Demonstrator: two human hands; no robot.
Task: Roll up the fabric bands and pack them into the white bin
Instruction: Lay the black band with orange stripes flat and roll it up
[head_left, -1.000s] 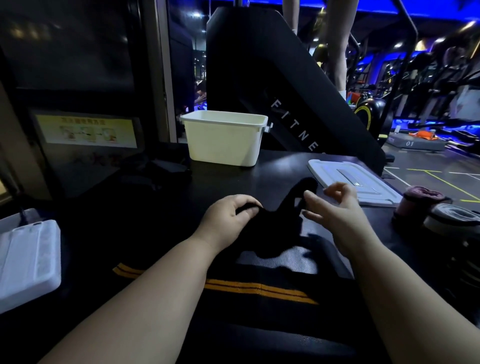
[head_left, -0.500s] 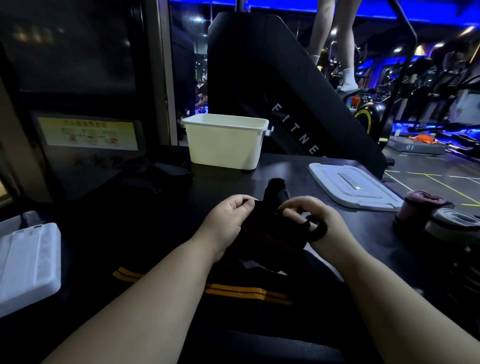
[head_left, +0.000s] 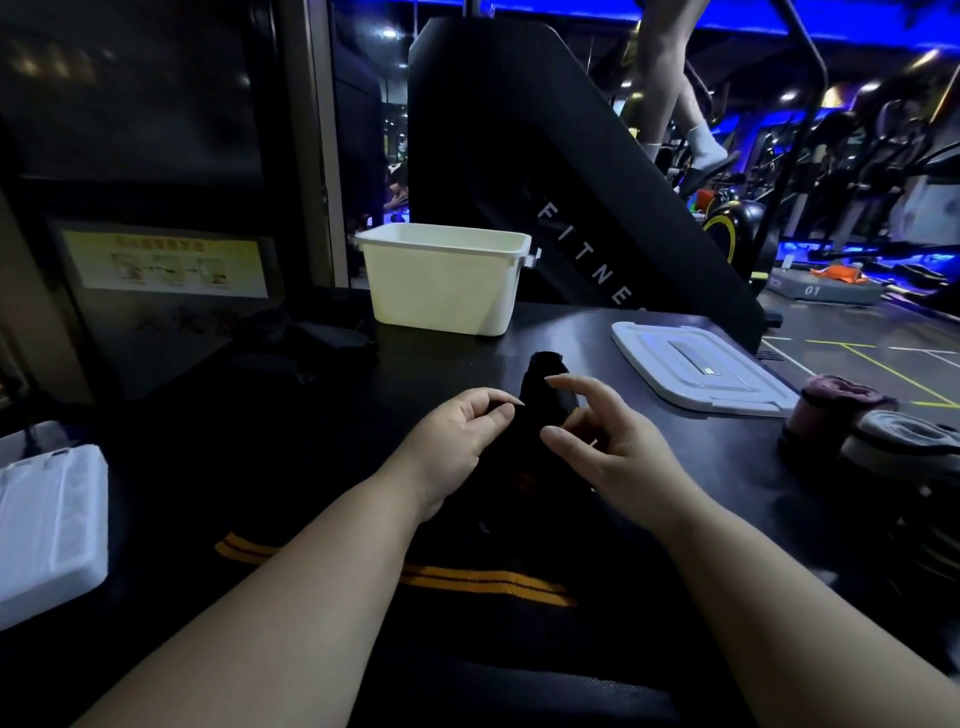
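Here the left hand (head_left: 462, 436) pinches the edge of the black fabric band (head_left: 541, 376), which rises partly rolled from the counter (head_left: 571, 328) between both hands. The right hand (head_left: 613, 452) is loosely spread beside it, gripping nothing. The white bin (head_left: 441, 283) sits well behind.

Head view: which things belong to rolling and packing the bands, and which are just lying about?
Job: black fabric band; orange-striped black band; rolled pink band; rolled grey band; white plastic bin.
Lying about: flat white plastic lid; white ribbed panel.
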